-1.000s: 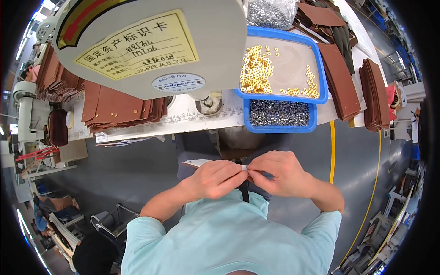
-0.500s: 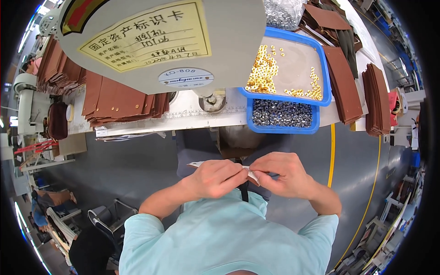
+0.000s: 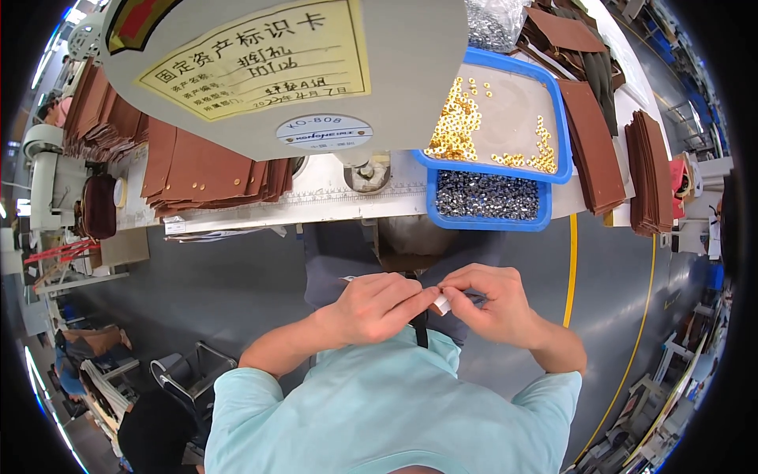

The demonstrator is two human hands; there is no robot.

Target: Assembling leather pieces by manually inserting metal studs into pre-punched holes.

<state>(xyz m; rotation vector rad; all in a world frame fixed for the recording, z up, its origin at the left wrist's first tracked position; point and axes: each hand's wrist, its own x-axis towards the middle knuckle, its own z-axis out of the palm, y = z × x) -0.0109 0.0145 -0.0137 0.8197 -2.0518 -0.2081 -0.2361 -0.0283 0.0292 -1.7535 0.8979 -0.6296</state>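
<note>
In front of my waist, below the table edge, both hands meet on a small thin piece, white on one face and brown along an edge. My left hand is closed round it and covers most of it; a pale end pokes out past the knuckles. The thumb and fingertips of my right hand pinch at its right end. What exactly the piece is, I cannot make out.
A grey machine head with a yellow label overhangs the white table. Brown panels are stacked on the left. One blue tray holds gold eyelets; a lower blue tray holds dark metal parts. More brown pieces lie right.
My right hand has shifted slightly to the right, with its fingertips at the piece's end. Less of the piece shows beyond my left hand, and its white face shows between the hands.
</note>
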